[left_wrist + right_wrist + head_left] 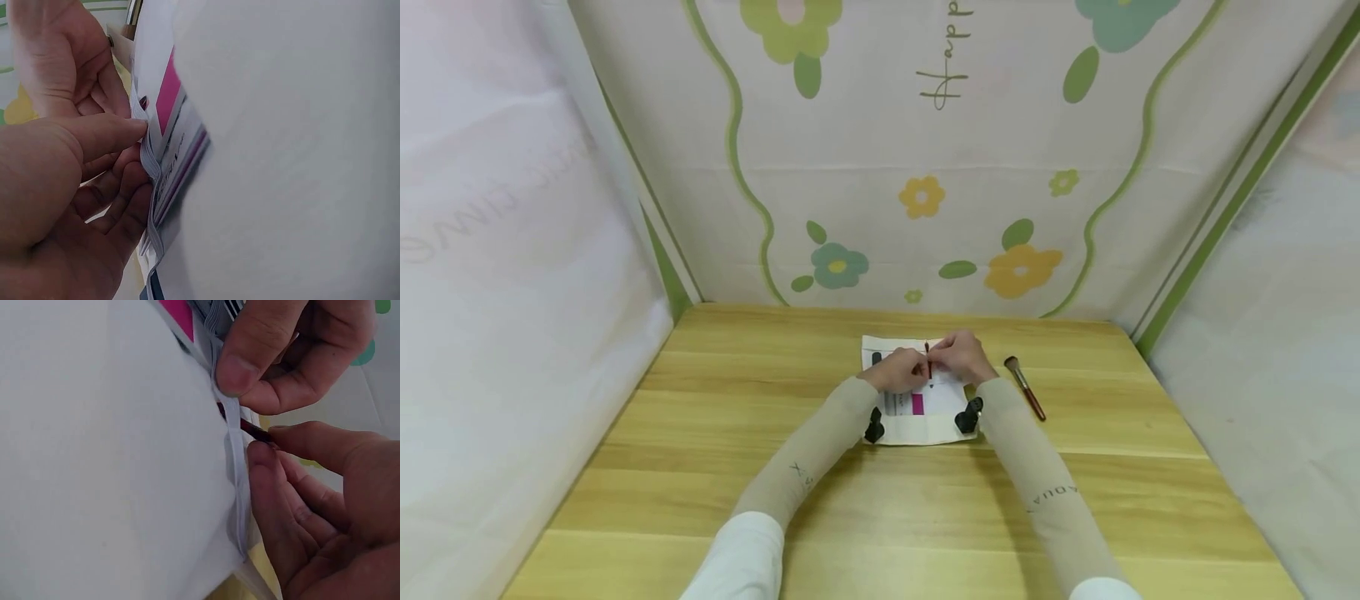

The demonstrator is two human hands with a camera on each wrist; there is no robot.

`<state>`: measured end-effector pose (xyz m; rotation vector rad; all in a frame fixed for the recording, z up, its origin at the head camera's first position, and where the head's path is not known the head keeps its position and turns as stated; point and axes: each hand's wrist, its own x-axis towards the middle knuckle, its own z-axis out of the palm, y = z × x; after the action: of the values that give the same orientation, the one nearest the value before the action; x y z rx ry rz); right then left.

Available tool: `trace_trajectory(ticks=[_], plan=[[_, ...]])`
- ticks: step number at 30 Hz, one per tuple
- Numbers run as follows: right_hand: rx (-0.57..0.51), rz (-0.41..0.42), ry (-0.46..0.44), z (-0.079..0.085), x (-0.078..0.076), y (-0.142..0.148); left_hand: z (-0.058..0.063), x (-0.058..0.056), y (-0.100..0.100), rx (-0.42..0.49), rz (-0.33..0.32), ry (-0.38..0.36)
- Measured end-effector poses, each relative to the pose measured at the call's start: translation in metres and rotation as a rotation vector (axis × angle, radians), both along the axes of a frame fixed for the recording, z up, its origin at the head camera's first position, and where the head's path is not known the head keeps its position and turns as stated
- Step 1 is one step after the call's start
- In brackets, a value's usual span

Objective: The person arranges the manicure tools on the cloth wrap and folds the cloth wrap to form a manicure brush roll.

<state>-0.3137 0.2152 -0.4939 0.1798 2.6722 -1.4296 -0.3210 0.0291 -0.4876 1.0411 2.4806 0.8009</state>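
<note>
Over grained wood [737, 383], the left hand [902, 372] pinches ribbed elastic [150, 162], the right hand [961, 355] a slim, perhaps lacquered stick [251, 429].

Two hands: one left hand [904, 372] and one right hand [962, 357]. Two beige sleeves [820, 450] and two black wrist cameras [970, 415]. One surface [700, 400], one white pouch [917, 431], one elastic band [234, 462], one pink patch [917, 404], one dark red stick [255, 431] and one brush [1025, 387]. The grey items in the pouch are too unclear to count. Three cloth walls [865, 125]; the back one has seven flowers [839, 267] (three green, two orange, two teal), six leaves [958, 269] and two wavy lines [737, 104].
</note>
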Motion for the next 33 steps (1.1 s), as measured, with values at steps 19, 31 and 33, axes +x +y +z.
trace_trajectory(ticks=[19, 31, 33], plan=[[0.159, 0.014, -0.199, 0.024, -0.017, -0.011, 0.005, -0.001, -0.001, -0.055, 0.049, -0.073], [0.116, -0.081, -0.235, 0.015, -0.022, -0.016, 0.003, -0.001, 0.001, -0.056, 0.035, -0.045], [0.101, -0.08, -0.26, 0.017, -0.02, -0.016, 0.003, -0.002, 0.001, -0.057, 0.033, -0.042]])
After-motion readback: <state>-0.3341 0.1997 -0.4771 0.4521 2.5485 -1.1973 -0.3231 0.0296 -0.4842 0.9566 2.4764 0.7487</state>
